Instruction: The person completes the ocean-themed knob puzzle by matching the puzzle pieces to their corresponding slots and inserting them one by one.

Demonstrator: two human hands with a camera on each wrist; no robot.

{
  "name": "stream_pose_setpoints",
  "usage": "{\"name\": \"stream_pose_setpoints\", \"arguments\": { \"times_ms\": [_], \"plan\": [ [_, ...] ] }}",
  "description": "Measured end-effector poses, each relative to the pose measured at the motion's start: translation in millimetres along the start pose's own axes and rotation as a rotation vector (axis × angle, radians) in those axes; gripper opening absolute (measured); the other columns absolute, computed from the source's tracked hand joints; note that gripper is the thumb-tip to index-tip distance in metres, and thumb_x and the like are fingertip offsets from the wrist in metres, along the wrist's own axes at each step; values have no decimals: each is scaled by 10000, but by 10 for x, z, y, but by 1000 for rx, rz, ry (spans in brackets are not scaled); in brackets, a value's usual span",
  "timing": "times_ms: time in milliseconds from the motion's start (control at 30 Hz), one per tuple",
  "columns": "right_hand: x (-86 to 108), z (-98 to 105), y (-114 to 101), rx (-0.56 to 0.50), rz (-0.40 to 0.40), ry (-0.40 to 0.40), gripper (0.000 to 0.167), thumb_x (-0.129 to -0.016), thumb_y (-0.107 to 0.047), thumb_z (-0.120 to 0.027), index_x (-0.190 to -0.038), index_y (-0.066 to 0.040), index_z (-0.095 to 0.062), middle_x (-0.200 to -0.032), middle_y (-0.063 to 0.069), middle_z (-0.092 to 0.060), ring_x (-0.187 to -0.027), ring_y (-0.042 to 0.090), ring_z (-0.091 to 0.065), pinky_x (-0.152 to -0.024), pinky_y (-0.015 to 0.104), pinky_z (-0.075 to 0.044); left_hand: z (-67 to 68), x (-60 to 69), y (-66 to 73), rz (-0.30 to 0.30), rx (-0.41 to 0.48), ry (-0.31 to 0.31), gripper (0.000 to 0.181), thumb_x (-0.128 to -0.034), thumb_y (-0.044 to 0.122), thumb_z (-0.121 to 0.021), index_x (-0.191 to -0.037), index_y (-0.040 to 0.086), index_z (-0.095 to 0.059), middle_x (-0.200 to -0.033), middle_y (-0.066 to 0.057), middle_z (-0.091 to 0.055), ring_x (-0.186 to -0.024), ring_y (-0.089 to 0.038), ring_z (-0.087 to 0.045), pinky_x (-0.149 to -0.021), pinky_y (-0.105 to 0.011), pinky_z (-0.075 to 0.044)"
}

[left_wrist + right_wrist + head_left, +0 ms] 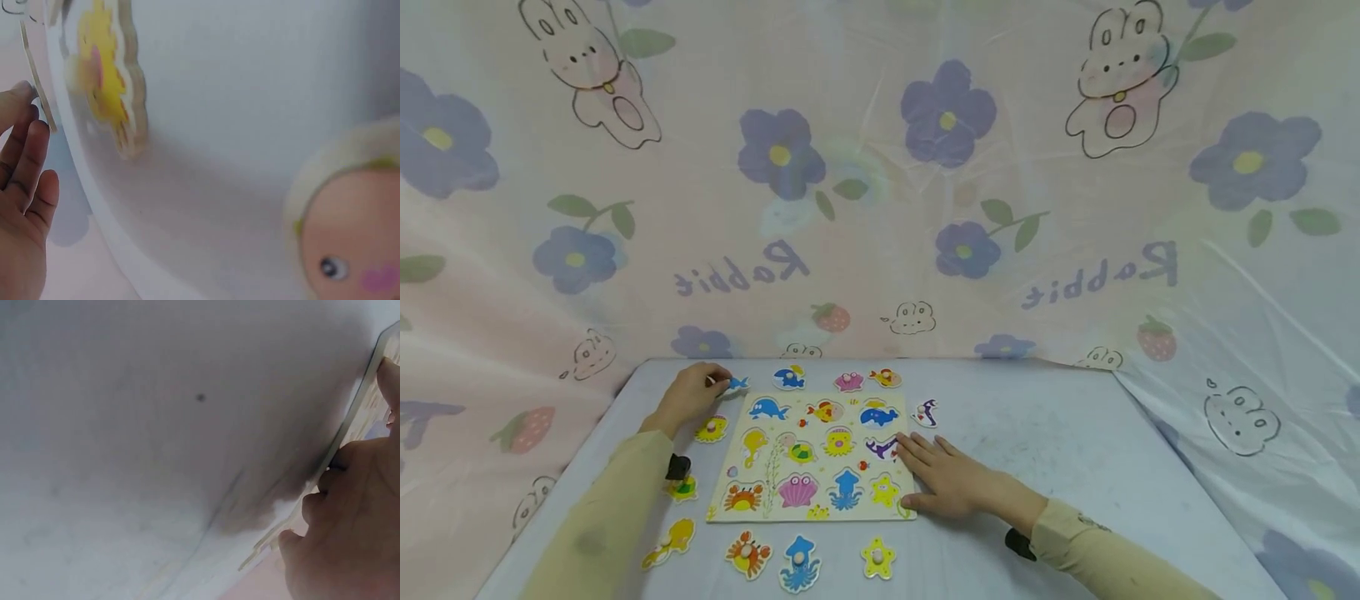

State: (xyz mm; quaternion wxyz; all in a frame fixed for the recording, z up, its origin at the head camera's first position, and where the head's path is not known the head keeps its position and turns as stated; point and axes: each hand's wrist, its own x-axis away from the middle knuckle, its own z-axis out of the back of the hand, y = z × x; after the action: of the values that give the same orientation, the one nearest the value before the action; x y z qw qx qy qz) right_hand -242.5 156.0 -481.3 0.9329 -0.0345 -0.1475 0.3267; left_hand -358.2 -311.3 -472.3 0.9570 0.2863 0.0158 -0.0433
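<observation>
At the back left of the table, my left hand [688, 396] pinches a blue dolphin puzzle piece [739, 383]. The left wrist view shows this piece [39, 81] edge-on, thumb and fingertips gripping its knob side. To its right lies the wooden sea-animal board [816, 510], whose printed pictures all show without pieces over them. My right hand [951, 479] rests on the board's right edge with fingers stretched, partly covering the purple fish picture [880, 447]. In the right wrist view that hand [356, 519] lies along the board's edge [356, 412].
Knobbed pieces surround the board: an octopus [711, 429], turtle [682, 487] and seahorse [668, 543] left; a crab [748, 554], squid [800, 565] and starfish [878, 558] in front; a whale [789, 379], shell [849, 382] and fish [886, 378] behind; a purple piece [927, 413] right.
</observation>
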Motion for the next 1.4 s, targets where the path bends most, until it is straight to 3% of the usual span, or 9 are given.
{"name": "stream_pose_setpoints", "arguments": {
  "times_ms": [300,533,967,1400],
  "plan": [
    [21,47,15,-9,-15,7,888,-999,-686,-488,-1651,-123,-271,-1738,29,-153,-1596,271,-147,-1259,551,-150,-51,50,189,-118,12,26,221,-1048,168,-645,-1196,16,-709,-1093,-135,-654,-895,-255,-560,-780,-393,-476],
    [16,23,36,-12,-11,9,890,-996,-687,-490,-1649,-121,-277,-1738,24,-159,-1596,263,-149,-1260,552,-146,-131,108,302,-179,2,7,171,-1026,147,-678,-1138,30,-732,-1044,-106,-656,-864,-224,-565,-742,-370,-483],
    [-4,-15,19,-11,-7,3,898,-995,-700,-478,-1651,-123,-270,-1739,25,-149,-1596,272,-143,-1258,552,-153,-268,139,381,-162,-37,-92,158,-1028,189,-683,-1125,74,-732,-1012,-53,-636,-865,-203,-560,-781,-369,-493],
    [-13,-19,2,-10,-9,3,904,-986,-706,-488,-1652,-134,-273,-1739,17,-149,-1596,266,-145,-1257,557,-153,-342,164,438,-177,-51,-125,138,-1010,165,-704,-1124,94,-731,-980,-17,-621,-870,-196,-547,-814,-380,-485]
  ]
}}
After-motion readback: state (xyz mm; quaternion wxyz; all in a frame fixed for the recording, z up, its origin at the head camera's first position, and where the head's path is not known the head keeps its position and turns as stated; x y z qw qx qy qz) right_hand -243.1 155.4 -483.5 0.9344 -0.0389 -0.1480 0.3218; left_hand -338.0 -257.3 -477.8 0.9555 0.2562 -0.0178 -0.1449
